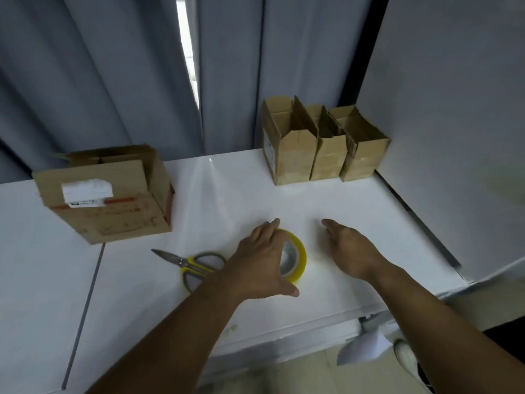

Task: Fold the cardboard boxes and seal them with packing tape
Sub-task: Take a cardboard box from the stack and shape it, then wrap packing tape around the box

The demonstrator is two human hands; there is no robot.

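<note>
A glossy white table (255,191) fills the middle of the frame, with grey pleated curtains (113,66) behind it. Near the centre lies a roll of yellowish translucent packing tape (297,255), flat on the surface. The left hand (261,263) is draped over it, fingers curled round the far rim and thumb at the near edge, hiding most of the ring; whether it truly grips or only rests there is hard to say. The right hand (350,248) lies just to the right, palm down, fingers loosely extended, clear of the tape and holding nothing. Scissors (190,264) with yellow and grey handles lie left of the roll, partly covered by the left wrist. At the left stands a brown corrugated cardboard box (113,206) with a white label, flaps up. At the upper right, three narrow open cardboard boxes (324,149) stand in a row.
</note>
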